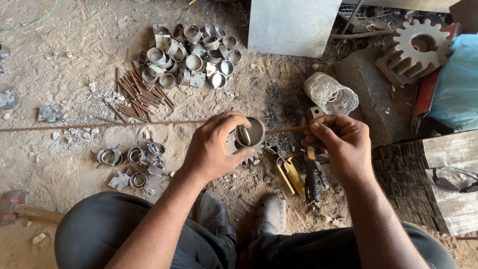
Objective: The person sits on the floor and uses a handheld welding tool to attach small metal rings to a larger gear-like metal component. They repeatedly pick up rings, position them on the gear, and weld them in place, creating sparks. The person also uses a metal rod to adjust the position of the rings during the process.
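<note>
rusty rod [124,124] meets steel ring [249,133] over the dirt floor.
our left hand [211,149] grips the ring, our right hand [343,142] pinches the rod's end at it; we judge a few fitted rings [132,162] done, with a big pile of loose rings [191,55] left.

the left hand [211,149] holds a short metal ring [247,133]. the right hand [340,142] pinches a long thin rod [99,124] lying across the dirt floor [59,50].
</note>
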